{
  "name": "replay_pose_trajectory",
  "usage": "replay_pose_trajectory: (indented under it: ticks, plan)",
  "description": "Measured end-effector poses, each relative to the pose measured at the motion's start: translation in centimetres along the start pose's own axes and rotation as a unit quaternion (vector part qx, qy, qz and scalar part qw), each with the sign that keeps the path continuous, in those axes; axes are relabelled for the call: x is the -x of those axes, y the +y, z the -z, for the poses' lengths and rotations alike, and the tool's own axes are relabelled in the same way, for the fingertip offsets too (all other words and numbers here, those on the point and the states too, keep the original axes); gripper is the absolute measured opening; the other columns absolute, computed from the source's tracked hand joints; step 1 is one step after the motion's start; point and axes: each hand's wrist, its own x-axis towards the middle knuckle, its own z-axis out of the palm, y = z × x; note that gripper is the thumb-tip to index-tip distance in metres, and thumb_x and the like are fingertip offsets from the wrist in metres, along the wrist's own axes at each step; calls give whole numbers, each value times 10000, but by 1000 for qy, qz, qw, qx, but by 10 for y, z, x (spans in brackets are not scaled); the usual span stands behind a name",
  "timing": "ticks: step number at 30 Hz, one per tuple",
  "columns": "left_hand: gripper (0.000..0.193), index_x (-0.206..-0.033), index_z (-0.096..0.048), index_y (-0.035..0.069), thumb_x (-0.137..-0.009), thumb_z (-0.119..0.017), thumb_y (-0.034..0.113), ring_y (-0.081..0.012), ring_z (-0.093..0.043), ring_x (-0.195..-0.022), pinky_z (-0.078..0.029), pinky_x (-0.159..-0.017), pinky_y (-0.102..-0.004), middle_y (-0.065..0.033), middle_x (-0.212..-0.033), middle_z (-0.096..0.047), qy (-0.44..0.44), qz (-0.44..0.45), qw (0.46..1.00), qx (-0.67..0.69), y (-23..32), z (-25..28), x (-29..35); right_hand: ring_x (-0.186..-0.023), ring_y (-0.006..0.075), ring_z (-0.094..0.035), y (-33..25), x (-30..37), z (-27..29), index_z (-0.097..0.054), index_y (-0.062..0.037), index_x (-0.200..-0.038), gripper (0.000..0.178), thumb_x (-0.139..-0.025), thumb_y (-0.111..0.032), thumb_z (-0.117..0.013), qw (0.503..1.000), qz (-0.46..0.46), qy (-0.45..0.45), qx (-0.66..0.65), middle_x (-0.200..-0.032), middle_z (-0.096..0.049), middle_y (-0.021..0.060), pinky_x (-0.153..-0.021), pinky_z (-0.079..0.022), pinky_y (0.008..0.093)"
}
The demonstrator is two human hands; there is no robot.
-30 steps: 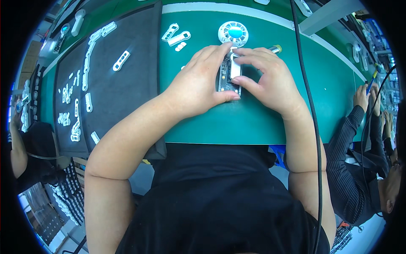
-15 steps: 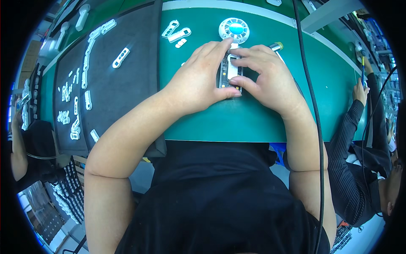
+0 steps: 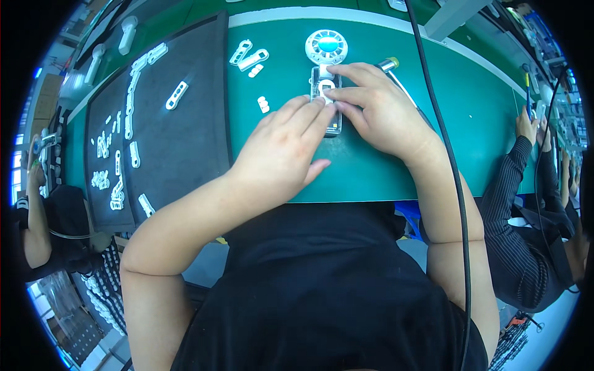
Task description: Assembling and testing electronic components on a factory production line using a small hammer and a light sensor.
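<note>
On the green tabletop lies a fan-like handheld device with a round, slotted white head point(image 3: 327, 47) and a clear handle housing point(image 3: 335, 129), its head pointing away from me. A small white cover plate point(image 3: 326, 85) with a dark window sits over the handle. My right hand point(image 3: 387, 111) grips this plate from the right, thumb and fingertips close together on it. From the left, my left hand point(image 3: 278, 139) lays its outstretched fingers against the handle's side, thumb apart. Those fingers partly hide the handle's left side; I cannot tell whether they press on the plate.
Loose white plates point(image 3: 252, 59) and small white button strips point(image 3: 263, 104) lie left of the device. A black mat point(image 3: 185, 142) carries several white parts. Right of my hand is a screwdriver-like tool point(image 3: 388, 63); a black cable point(image 3: 438, 123) hangs across. Co-workers sit on both sides.
My left hand has slid down and toward me, uncovering more of the handle and a button strip. My right hand stays at the white plate. The whole view has shifted slightly.
</note>
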Motion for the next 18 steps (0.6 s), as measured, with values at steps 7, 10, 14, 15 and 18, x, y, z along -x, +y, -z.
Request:
replay_pose_trajectory:
  ticks: [7,10,14,15,18]
  plan:
    - [752,-1458,-574,-28,-835,-881,261,-394,-560,-1379,-506,-1114,-474,-206,-1468,-571,19,-16,996,-80,2,-14,5,-1369,363,-599,-2,7,5,-779,-69,-1263,309,-960,-125,-750,1000,4,-14,8,-1459,-668,148,-1151,-488,469]
    - [743,-1455,-574,-27,-851,-866,292,-354,-561,-1353,-526,-1057,-440,-184,-1437,-584,39,-27,993,-107,2,-18,5,-1307,378,-630,-5,26,24,-686,-61,-1398,459,-961,-174,-773,993,-65,3,103,-1402,-674,193,-1098,-518,482]
    - [721,-1445,-580,-32,-865,-852,300,-321,-559,-1320,-538,-1024,-416,-163,-1386,-594,52,-30,991,-118,3,-17,6,-1180,397,-680,14,66,55,-603,-35,-1470,557,-979,-235,-775,942,-246,-88,211,-1282,-700,222,-1016,-551,482]
    - [713,-1442,-584,-34,-869,-848,297,-315,-557,-1310,-539,-1021,-413,-158,-1368,-595,52,-36,991,-114,4,-17,4,-1124,400,-693,25,81,53,-608,-19,-1455,508,-1005,-216,-739,934,-277,-99,201,-1222,-707,225,-976,-557,475]
    - [683,-1425,-597,-39,-874,-840,285,-307,-561,-1284,-540,-1019,-408,-151,-1346,-594,49,-41,990,-123,2,-18,5,-1048,398,-708,17,90,52,-605,-3,-1455,451,-1037,-161,-671,947,-289,-87,110,-1140,-716,231,-924,-562,463]
